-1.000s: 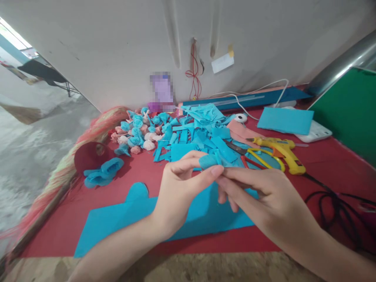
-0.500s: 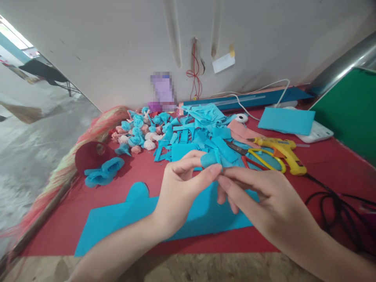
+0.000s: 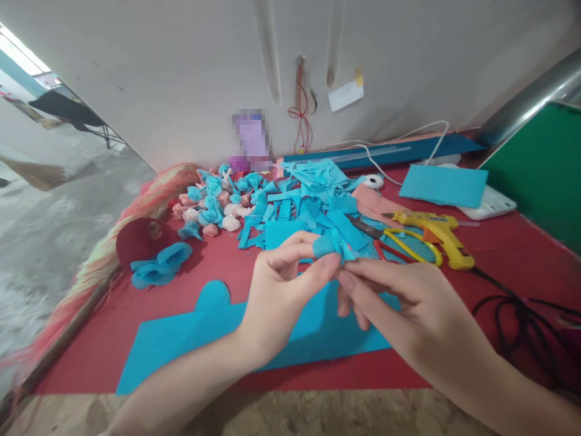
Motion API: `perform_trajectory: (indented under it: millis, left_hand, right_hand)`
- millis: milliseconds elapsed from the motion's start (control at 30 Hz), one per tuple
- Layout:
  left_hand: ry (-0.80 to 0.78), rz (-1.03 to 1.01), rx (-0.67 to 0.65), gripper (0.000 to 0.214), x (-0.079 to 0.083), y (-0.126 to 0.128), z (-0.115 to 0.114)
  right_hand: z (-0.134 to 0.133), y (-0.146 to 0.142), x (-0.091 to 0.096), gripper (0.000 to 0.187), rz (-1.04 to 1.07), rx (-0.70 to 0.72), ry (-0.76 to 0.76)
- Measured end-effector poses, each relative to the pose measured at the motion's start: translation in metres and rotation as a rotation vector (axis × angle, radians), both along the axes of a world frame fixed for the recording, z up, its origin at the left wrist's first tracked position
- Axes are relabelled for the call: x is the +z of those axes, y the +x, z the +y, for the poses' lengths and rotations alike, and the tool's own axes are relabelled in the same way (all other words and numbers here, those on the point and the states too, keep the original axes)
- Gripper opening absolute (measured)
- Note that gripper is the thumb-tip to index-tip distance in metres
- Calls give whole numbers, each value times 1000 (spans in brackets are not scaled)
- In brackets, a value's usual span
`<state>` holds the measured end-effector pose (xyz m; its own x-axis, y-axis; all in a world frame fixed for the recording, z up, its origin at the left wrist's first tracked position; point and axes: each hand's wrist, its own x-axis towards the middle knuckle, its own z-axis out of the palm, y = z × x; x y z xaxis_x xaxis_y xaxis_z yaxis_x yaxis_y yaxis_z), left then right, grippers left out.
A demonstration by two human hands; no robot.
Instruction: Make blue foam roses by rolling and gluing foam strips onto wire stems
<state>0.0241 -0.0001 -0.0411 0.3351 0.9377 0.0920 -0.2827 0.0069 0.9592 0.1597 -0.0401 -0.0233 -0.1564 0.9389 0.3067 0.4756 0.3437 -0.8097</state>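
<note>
Between my hands is a small piece of blue crepe paper (image 3: 325, 245), partly rolled, its lower end hidden by my fingertips. My left hand (image 3: 284, 287) pinches it between thumb and forefinger. Thumb and fingers of my right hand (image 3: 399, 297) close on its lower end, almost touching the left thumb. Under both hands lies a long blue paper strip (image 3: 190, 339) with a round-ended blue piece (image 3: 213, 297) at its far edge. Just beyond them is a heap of blue paper scraps (image 3: 318, 181). Yellow-and-red-handled scissors (image 3: 411, 245) lie close to my right hand.
A yellow glue gun (image 3: 447, 236) with a black cord (image 3: 521, 321) lies at right. Rolled paper roses (image 3: 213, 206) are piled at left, near larger blue flowers (image 3: 161, 264) and a red cone (image 3: 145, 242). A folded blue paper (image 3: 443, 186) rests on a white device (image 3: 490, 204).
The upper part of the crepe paper between my fingertips has turned and spread slightly to the right. Both hands keep their pinch and have hardly moved.
</note>
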Motion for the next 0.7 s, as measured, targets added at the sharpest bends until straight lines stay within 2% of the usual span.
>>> perform_trajectory:
  millis: [700]
  left_hand:
    - [-73, 3, -10, 22, 6, 2, -1]
  right_hand:
    - [-1, 1, -2, 29, 31, 11, -24]
